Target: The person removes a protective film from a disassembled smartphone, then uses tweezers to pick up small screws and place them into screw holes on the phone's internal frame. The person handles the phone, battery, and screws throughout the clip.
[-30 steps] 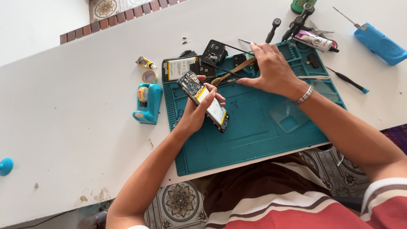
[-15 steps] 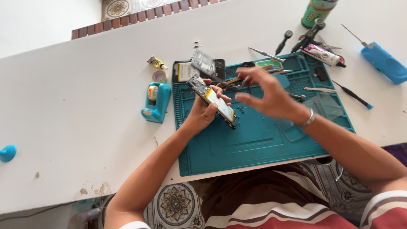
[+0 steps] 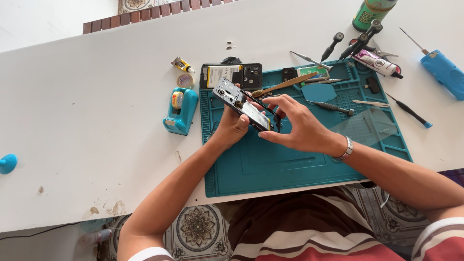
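Holding one opened phone, two hands, one mat

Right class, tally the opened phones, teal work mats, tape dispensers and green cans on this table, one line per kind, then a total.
Opened phones: 2 (held phone in the left hand; second phone lying flat)
Teal work mats: 1, mat
Tape dispensers: 1, tape dispenser
Green cans: 1, can
Total: 5

Left hand and right hand together, fingers curled
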Tool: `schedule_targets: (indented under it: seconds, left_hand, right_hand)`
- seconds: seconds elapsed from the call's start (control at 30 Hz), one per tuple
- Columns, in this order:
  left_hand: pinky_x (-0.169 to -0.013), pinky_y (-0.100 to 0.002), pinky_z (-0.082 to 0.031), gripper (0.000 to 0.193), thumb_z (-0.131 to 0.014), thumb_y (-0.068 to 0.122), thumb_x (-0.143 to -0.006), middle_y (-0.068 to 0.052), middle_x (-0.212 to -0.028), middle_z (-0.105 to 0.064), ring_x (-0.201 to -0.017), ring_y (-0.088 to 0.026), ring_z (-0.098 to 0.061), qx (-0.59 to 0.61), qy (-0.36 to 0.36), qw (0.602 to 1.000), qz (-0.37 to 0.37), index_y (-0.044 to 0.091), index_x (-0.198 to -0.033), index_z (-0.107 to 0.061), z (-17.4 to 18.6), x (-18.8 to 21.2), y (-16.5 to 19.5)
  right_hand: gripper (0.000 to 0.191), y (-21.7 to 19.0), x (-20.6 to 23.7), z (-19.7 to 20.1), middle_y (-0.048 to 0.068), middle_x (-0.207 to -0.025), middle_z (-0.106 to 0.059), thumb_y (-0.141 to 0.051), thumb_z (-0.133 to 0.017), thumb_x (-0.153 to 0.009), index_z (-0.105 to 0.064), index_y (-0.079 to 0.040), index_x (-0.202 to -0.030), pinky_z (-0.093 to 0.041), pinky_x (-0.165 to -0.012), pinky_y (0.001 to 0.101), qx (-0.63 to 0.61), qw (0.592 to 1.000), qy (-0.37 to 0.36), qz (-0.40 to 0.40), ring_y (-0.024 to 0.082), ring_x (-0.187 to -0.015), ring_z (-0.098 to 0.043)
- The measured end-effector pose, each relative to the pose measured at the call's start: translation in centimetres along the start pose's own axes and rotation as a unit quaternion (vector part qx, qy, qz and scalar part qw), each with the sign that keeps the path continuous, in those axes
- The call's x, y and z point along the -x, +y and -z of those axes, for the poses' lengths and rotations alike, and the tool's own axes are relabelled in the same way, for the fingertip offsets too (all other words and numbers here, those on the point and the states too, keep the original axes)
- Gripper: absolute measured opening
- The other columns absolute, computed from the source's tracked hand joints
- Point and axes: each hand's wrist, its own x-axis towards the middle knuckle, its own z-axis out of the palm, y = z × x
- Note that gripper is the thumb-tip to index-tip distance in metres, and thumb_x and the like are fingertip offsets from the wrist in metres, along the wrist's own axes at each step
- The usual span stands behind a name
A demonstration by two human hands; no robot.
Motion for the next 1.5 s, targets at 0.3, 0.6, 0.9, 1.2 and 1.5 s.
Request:
schedule_targets:
  seconds: [0.3,0.6,0.9,1.2,1.5]
  left_hand:
    - [-0.105,-0.041,-0.058,0.122,-0.076,0.069,-0.080,-0.012,-0.136,-0.047,-0.122,-0.024,-0.061,0.015,-0.042,0.999,-0.020,0.011,-0.156,0.000,-0.1,-0.3,1.2]
    - [-0.114,-0.041,-0.051,0.108,-0.081,0.055,-0.090,-0.008,-0.129,-0.046,-0.130,-0.022,-0.055,0.040,-0.022,0.998,-0.046,0.012,-0.156,-0.008,-0.3,0.1,1.0]
    - [-0.099,-0.042,-0.057,0.072,-0.060,0.033,-0.097,-0.006,-0.124,-0.048,-0.127,-0.024,-0.057,0.072,0.065,0.992,0.081,0.018,-0.146,-0.011,-1.4,-0.2,3.5]
    - [-0.099,-0.036,-0.054,0.056,-0.053,0.019,-0.094,-0.004,-0.126,-0.049,-0.131,-0.021,-0.055,0.059,0.099,0.984,0.137,0.023,-0.142,-0.024,-2.4,-0.5,6.7]
    - [-0.097,-0.035,-0.059,0.039,-0.050,0.023,-0.104,-0.007,-0.134,-0.053,-0.132,-0.021,-0.057,0.031,0.103,0.986,0.131,0.014,-0.140,-0.038,-2.5,-0.5,7.1]
  right_hand:
    - [0.082,0.0,-0.2,0.0,0.009,-0.109,-0.059,-0.048,-0.087,-0.074,-0.059,-0.005,-0.139,-0.055,-0.077,0.0363,0.015,0.998,-0.044,-0.037,0.021,-0.093,-0.063]
    - [0.078,-0.8,0.1,0.1,0.013,-0.118,-0.057,-0.040,-0.091,-0.073,-0.060,-0.007,-0.137,-0.053,-0.083,0.0396,0.084,0.991,0.031,0.099,0.027,-0.107,-0.059]
    - [0.050,-1.8,0.7,-0.1,0.006,-0.113,-0.061,-0.010,-0.083,-0.086,-0.068,-0.013,-0.134,-0.055,-0.076,0.0381,0.174,0.960,0.066,0.208,0.023,-0.093,-0.060]
    - [0.046,-1.4,0.3,-0.2,0.008,-0.117,-0.061,-0.018,-0.080,-0.091,-0.068,-0.024,-0.136,-0.054,-0.078,0.0381,0.183,0.961,0.077,0.191,0.024,-0.097,-0.060]
    - [0.074,-0.9,0.1,0.1,0.018,-0.130,-0.057,-0.033,-0.081,-0.089,-0.050,-0.004,-0.150,-0.055,-0.093,0.0438,0.139,0.978,0.099,0.116,0.033,-0.117,-0.057]
